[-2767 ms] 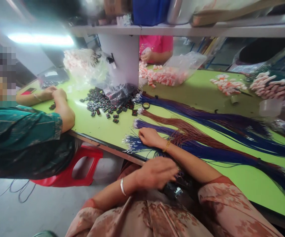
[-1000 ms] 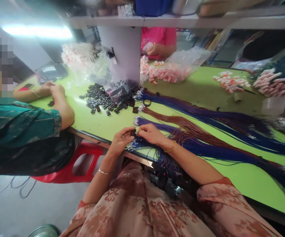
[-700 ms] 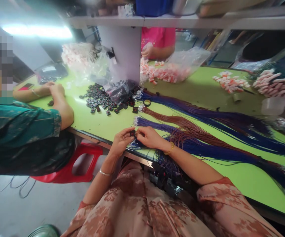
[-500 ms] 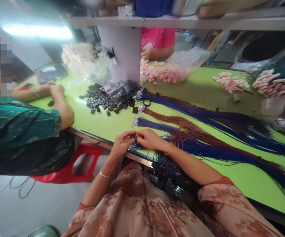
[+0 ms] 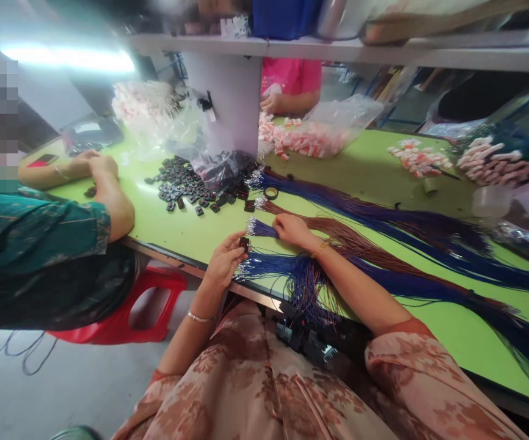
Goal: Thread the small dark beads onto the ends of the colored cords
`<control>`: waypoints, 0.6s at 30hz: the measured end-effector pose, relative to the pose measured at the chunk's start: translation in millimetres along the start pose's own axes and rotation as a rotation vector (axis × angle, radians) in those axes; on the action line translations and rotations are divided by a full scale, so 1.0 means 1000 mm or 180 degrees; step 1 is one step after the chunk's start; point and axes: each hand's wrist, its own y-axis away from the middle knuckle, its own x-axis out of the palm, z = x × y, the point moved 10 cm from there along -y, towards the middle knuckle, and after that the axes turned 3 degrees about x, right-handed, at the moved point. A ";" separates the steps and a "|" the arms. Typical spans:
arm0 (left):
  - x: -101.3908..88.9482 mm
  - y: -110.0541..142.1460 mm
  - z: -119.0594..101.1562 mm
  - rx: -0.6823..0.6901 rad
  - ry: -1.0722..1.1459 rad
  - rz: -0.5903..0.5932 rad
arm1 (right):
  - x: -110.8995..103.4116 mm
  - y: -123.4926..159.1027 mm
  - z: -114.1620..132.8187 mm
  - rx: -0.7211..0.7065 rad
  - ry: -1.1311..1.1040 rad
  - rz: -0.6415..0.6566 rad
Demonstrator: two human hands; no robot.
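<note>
My left hand (image 5: 224,260) pinches a small black plastic connector housing (image 5: 244,244) with a reddish face, above the table's front edge. My right hand (image 5: 294,231) is apart from it, fingers closed on the bundle of purple-blue wires (image 5: 262,228) with silvery terminal ends. How many wires the fingers grip cannot be made out. Below both hands, a blue wire bundle (image 5: 264,265) lies with its metal tips near my left hand. Beyond my right hand runs a brown wire bundle (image 5: 287,214). Tangled wires (image 5: 313,284) hang over the edge beneath my right forearm.
Many black housings (image 5: 184,183) lie heaped beside a plastic bag. A roll of black tape (image 5: 270,193) sits near the wire ends. At left, a co-worker's forearms (image 5: 109,189) rest on the table (image 5: 191,235); a red stool (image 5: 154,311) stands below. A shelf (image 5: 292,47) crosses overhead.
My hands were together at the black housing; they are now apart. My right hand has moved up and right to the purple-blue wires, while my left keeps the housing.
</note>
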 end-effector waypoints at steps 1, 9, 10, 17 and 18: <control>0.001 0.000 0.001 -0.0014 0.0066 -0.0002 | 0.001 0.000 0.001 0.0003 0.0122 0.0000; -0.003 -0.002 0.005 0.0011 0.0333 -0.0137 | -0.007 0.004 0.006 -0.0033 0.0401 -0.0194; -0.004 -0.003 0.005 0.0026 0.0334 -0.0155 | -0.013 0.005 0.007 -0.0027 0.0171 -0.0305; 0.002 -0.004 0.007 0.0085 0.0412 -0.0177 | -0.048 0.019 0.052 -0.0790 -0.1731 -0.0714; 0.004 -0.004 0.006 0.0096 0.0449 -0.0174 | -0.049 0.021 0.059 -0.0845 -0.1949 -0.0666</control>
